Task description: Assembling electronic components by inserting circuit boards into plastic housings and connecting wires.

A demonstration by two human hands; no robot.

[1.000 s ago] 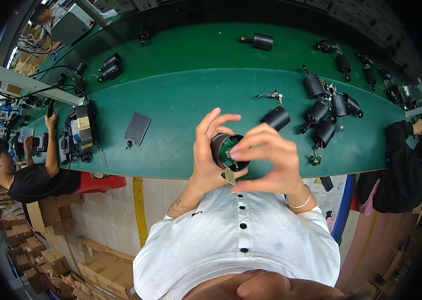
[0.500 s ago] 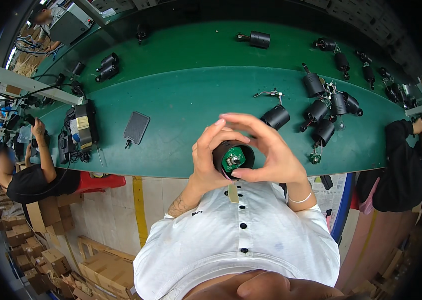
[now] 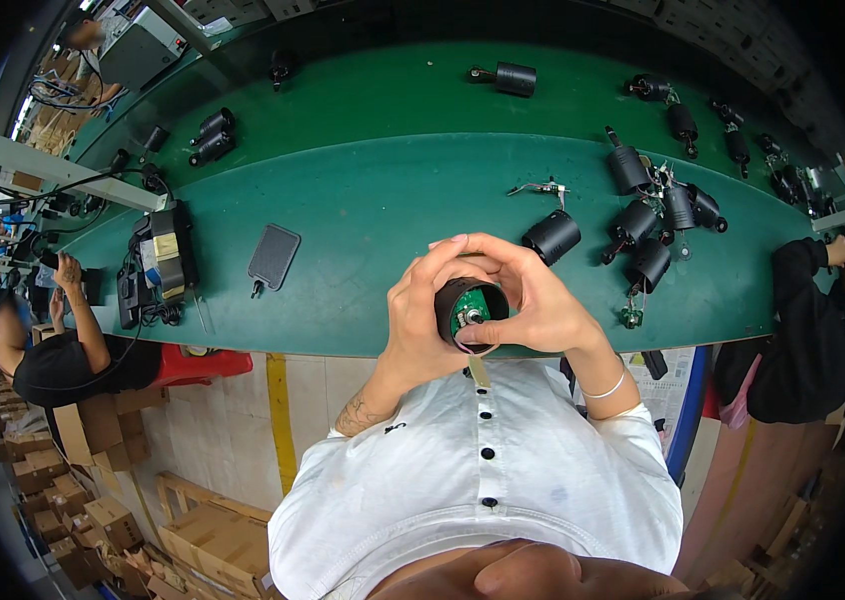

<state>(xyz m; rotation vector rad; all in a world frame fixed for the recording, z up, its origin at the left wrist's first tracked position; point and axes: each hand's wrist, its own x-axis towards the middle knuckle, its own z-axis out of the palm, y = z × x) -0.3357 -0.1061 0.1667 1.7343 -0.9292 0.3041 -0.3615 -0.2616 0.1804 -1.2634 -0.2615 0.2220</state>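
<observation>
Close in front of my chest, both hands hold a black cylindrical housing (image 3: 445,312) with its open end facing me. A green circuit board (image 3: 465,304) with a round metal part at its centre sits inside. My left hand (image 3: 413,318) wraps the housing's left side. My right hand (image 3: 541,305) curls round the far and right sides, its thumb reaching into the opening against the board. From the near rim hangs a thin wire with a pale yellowish strip (image 3: 480,374). Another black housing (image 3: 552,237) lies on the bench just beyond my right hand.
Several black housings (image 3: 648,265) with loose wired parts cluster at the right. A small wired metal part (image 3: 543,188) lies beyond my hands. Leftward are a flat dark plate (image 3: 274,258) and a black device (image 3: 165,255). More housings (image 3: 516,79) rest on the far green strip. Co-workers sit at both sides.
My right thumb has moved from the rim into the opening, onto the board. The housing has shifted slightly right and tilted, and the hanging strip has swung right.
</observation>
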